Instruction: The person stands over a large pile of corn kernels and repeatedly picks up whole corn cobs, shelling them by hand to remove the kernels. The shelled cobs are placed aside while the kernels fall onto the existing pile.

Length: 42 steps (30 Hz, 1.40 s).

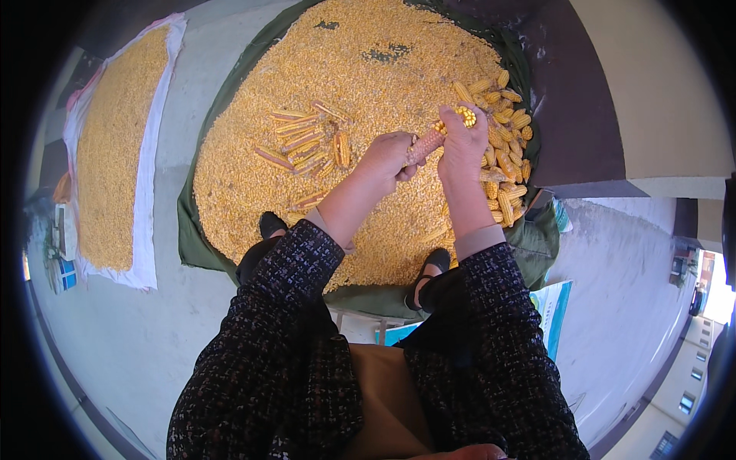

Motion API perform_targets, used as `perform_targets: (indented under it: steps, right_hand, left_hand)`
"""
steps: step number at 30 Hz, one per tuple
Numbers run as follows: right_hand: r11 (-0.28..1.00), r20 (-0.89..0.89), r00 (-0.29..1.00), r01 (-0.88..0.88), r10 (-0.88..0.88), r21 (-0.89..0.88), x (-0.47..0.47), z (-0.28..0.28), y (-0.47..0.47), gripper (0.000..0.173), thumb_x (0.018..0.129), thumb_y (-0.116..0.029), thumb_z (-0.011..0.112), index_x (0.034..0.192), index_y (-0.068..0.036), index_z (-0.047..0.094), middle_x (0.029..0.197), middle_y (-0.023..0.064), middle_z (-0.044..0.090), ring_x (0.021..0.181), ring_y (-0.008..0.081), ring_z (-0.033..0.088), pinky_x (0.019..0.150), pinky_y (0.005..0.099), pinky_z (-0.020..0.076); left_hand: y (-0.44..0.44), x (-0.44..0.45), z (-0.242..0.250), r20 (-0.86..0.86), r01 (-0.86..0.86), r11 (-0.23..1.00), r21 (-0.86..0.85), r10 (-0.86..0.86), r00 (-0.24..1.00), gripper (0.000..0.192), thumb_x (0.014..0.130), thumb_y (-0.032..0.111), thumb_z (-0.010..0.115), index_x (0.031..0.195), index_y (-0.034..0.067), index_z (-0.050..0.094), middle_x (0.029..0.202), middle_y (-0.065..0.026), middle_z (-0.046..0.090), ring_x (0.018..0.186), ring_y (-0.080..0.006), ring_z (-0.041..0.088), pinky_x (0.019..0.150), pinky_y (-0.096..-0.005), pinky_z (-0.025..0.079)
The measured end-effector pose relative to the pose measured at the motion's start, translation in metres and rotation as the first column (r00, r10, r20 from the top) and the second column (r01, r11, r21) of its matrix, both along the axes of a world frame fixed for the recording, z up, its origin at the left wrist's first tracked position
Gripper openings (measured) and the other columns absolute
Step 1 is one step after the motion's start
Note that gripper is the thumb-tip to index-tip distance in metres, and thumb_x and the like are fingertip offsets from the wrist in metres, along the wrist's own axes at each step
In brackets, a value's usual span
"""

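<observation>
Both my hands are on one corn cob (pixel 426 145), held slantwise above a wide spread of loose kernels (pixel 259 167). My left hand (pixel 388 154) grips its lower, bare pinkish end. Around the upper end, where yellow kernels remain, my right hand (pixel 464 135) is closed with the thumb lying along it. Partly stripped corn ears (pixel 302 135) rest in a loose group on the kernels, left of my left hand. Full ears of corn (pixel 509 152) are heaped to the right of my right hand.
A dark green cloth (pixel 192 221) lies under the kernels, with my shoes (pixel 435 261) at its near edge. Left on the concrete floor, a white sheet (pixel 146 241) bears more kernels. A wall with a dark base (pixel 581 98) rises at the right. Printed sacks (pixel 552 310) lie near my right leg.
</observation>
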State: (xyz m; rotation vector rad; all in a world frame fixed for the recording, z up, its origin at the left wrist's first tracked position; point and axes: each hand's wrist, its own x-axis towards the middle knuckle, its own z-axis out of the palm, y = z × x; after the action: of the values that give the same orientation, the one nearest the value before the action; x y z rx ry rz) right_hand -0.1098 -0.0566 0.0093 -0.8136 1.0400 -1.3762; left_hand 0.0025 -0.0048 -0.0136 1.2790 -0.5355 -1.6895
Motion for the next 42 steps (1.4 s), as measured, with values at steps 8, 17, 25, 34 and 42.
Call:
perform_targets:
  steps: [8, 17, 25, 34, 42]
  right_hand:
    - [0.993, 0.176, 0.98, -0.107, 0.098, 0.045, -0.006, 0.005, -0.01, 0.034, 0.085, -0.008, 0.069, 0.114, -0.006, 0.051, 0.089, 0.0073, 0.061, 0.077, 0.0186, 0.06, 0.066, 0.0299, 0.0498]
    - [0.993, 0.245, 0.968, 0.021, -0.049, 0.115, -0.006, 0.01, -0.011, 0.035, 0.083, -0.001, 0.066, 0.113, -0.006, 0.05, 0.088, 0.0109, 0.06, 0.075, 0.0222, 0.059, 0.067, 0.0346, 0.0501]
    - [0.992, 0.187, 0.977, 0.087, -0.102, 0.087, 0.005, 0.003, -0.008, 0.04, 0.075, 0.008, 0.063, 0.111, -0.004, 0.049, 0.084, 0.0126, 0.059, 0.069, 0.0224, 0.057, 0.062, 0.0357, 0.0494]
    - [0.985, 0.251, 0.953, -0.157, 0.171, -0.078, 0.014, 0.01, -0.008, 0.037, 0.077, 0.005, 0.06, 0.111, -0.003, 0.048, 0.082, 0.0117, 0.058, 0.068, 0.0225, 0.057, 0.061, 0.0355, 0.0495]
    - [0.974, 0.444, 0.881, -0.217, 0.165, 0.068, 0.018, 0.006, -0.012, 0.028, 0.095, -0.018, 0.049, 0.117, -0.002, 0.045, 0.089, 0.0134, 0.057, 0.076, 0.0231, 0.058, 0.068, 0.0368, 0.0507]
  left_hand:
    - [0.001, 0.008, -0.003, 0.156, -0.008, 0.978, -0.207, 0.041, 0.987, 0.052, 0.098, 0.043, 0.037, 0.132, 0.005, 0.05, 0.119, -0.0092, 0.062, 0.092, -0.0219, 0.065, 0.074, -0.0375, 0.051]
    - [0.015, 0.0, 0.024, 0.124, 0.008, 0.966, -0.259, 0.025, 0.992, 0.032, 0.094, 0.024, 0.054, 0.111, -0.001, 0.063, 0.085, -0.0112, 0.067, 0.064, -0.0137, 0.06, 0.056, -0.0238, 0.045]
    - [0.018, -0.014, 0.017, -0.08, -0.26, 0.961, -0.098, 0.253, 0.964, 0.024, 0.091, 0.017, 0.054, 0.088, -0.004, 0.064, 0.069, -0.0115, 0.061, 0.047, -0.0107, 0.045, 0.043, -0.0252, 0.034]
    - [0.016, 0.007, 0.002, -0.364, -0.124, 0.981, 0.149, 0.171, 0.916, 0.024, 0.093, 0.021, 0.05, 0.106, 0.004, 0.06, 0.086, -0.0124, 0.063, 0.062, -0.0146, 0.056, 0.056, -0.024, 0.046]
    - [0.012, 0.013, 0.013, 0.297, 0.033, 0.921, -0.387, 0.091, 0.95, 0.043, 0.092, 0.028, 0.055, 0.119, -0.005, 0.054, 0.109, -0.0144, 0.062, 0.099, -0.0181, 0.06, 0.079, -0.033, 0.05]
